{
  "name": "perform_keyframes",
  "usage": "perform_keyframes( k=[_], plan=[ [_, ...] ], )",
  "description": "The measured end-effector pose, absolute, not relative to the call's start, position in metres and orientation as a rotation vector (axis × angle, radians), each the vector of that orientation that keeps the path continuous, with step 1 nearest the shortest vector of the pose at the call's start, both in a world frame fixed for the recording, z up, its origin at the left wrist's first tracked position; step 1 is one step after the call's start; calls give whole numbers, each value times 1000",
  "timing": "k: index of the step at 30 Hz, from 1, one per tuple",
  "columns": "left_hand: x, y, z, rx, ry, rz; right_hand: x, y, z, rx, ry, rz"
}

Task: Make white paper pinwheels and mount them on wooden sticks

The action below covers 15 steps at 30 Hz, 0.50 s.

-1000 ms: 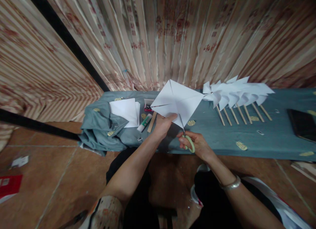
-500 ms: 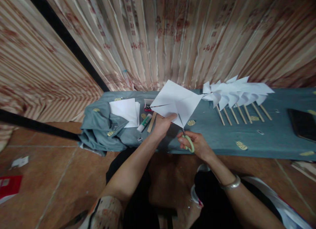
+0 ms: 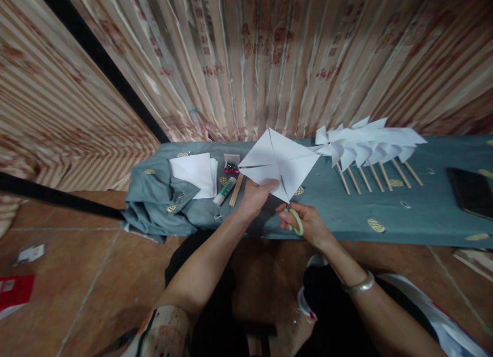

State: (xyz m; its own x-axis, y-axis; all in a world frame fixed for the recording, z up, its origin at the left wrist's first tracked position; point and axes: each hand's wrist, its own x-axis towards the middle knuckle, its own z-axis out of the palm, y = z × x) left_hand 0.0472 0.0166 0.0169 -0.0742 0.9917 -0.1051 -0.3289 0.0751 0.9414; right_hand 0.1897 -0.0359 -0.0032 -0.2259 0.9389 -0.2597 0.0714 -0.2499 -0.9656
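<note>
A square white sheet of paper (image 3: 295, 162), turned like a diamond, is pinched by my left hand (image 3: 257, 196) near its lower left edge, thumb on top. Slits run inward from its left and top corners. My right hand (image 3: 299, 222) is closed round the pale green handles of a pair of scissors (image 3: 297, 222), whose blades are at the sheet's bottom corner, along a dark line there. Behind and to the right lie several white paper pinwheels (image 3: 370, 146) on wooden sticks, overlapping in a row.
On the grey-green cloth (image 3: 423, 208), left of the sheet, are a stack of white paper (image 3: 192, 174), a glue stick (image 3: 225, 191), some wooden sticks (image 3: 236, 190) and a small red box (image 3: 231, 164) of dark pieces. A black device (image 3: 470, 191) lies far right. A curtain (image 3: 246, 64) hangs behind.
The paper has shifted slightly right and down and tilted, so the slit at its top corner now shows. My hands keep nearly the same places, and the red box is less covered.
</note>
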Motion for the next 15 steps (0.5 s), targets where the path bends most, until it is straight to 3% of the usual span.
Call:
perform_keyframes(
  k=[15],
  plan=[
    [49, 14, 13, 864, 1040, 1288, 191, -35, -5, -1319, -1286, 1528]
  ],
)
